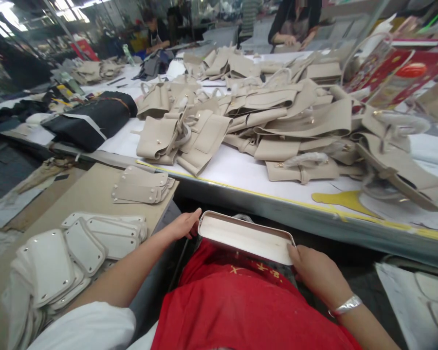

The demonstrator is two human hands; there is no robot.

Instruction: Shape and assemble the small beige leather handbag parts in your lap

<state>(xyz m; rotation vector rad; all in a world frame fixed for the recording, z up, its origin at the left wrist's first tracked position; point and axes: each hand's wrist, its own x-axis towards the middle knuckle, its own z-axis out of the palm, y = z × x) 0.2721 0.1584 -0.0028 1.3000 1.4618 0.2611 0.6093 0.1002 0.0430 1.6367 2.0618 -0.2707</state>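
Note:
In front of my red apron, a long, shallow beige bag piece with rounded corners and a raised rim tilts toward me, its pale inside showing. My right hand grips its right end, the thumb over the rim and the other fingers hidden beneath. At the left end, my left hand has its fingers closed against the corner; part of that grip is hidden. Just behind the piece, a pale curved strip shows, perhaps a handle.
Beige bag parts with wrapped handles are heaped on the white-topped table. A black roll lies on its left. Beside my left arm, a brown board carries stacks of riveted panels. Another person works across the table.

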